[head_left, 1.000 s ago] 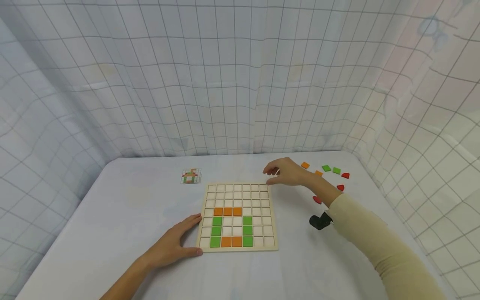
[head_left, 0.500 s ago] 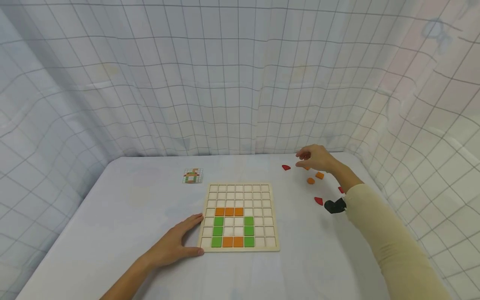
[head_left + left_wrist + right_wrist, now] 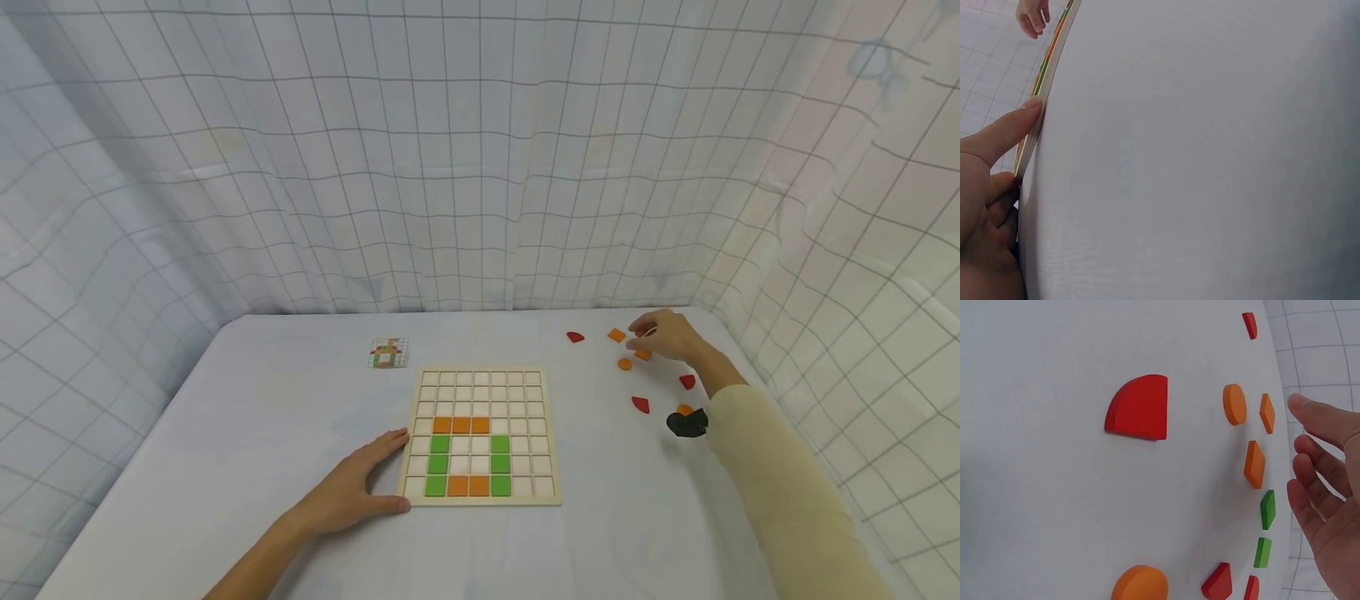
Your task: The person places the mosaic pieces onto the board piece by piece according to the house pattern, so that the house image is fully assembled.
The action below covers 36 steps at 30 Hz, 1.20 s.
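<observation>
My left hand [image 3: 341,492] rests at the near left corner of a pale wooden grid board [image 3: 537,444]. Its thumb touches the corner and the other fingertips meet the left side; nothing is gripped. Green and orange square tiles fill part of the grid. My right hand [image 3: 670,336] hovers over loose pieces at the back right, fingers bent and holding nothing. Nearest it lie two orange squares [image 3: 643,354] and an orange disc [image 3: 625,364]. Two green squares [image 3: 1268,509] show beside the fingers in the right wrist view; in the head view the hand hides them.
Red quarter-circle pieces [image 3: 640,405] lie scattered around the right side. A second orange disc [image 3: 1140,586] sits closer to me, partly covered in the head view by the black wrist camera [image 3: 687,423]. A patterned card [image 3: 388,353] lies behind the board. Gridded curtains [image 3: 420,167] enclose the table.
My right hand has swung from the board's far right corner rightward over the loose pieces, then lowered. A red piece and an orange disc it had hidden now show. The left hand stays put.
</observation>
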Tool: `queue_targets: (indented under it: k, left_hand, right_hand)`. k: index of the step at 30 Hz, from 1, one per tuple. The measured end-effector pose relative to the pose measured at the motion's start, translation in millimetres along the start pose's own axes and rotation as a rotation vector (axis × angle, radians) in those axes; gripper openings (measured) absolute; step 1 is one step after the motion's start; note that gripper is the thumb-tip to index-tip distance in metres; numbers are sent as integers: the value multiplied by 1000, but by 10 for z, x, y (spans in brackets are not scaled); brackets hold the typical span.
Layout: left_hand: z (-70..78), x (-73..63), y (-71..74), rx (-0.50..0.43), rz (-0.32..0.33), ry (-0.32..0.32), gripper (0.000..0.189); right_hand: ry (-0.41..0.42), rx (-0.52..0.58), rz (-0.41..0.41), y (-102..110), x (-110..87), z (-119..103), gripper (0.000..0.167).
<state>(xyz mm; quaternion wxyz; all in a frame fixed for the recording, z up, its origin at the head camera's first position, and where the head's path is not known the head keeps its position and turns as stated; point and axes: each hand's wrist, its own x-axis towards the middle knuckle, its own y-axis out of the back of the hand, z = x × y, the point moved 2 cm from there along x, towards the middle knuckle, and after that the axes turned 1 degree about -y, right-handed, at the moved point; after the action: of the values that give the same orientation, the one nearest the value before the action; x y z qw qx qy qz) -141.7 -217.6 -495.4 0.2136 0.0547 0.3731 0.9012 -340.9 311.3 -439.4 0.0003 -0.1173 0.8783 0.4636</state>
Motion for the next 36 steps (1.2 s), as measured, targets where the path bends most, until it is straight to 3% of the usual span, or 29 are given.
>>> queue_targets:
  k: [14, 28, 36]
  left_hand:
    - [43, -9, -4, -9, -3, 7, 99]
    - [25, -16, -1, -14, 2, -3, 99]
    - [15, -21, 2, -21, -3, -3, 98]
  right_hand:
    - [-69, -32, -9, -90, -73, 300, 42]
    - [-96, -19, 14, -146, -69, 314, 40]
    - [-53, -33, 39, -72, -89, 236, 40]
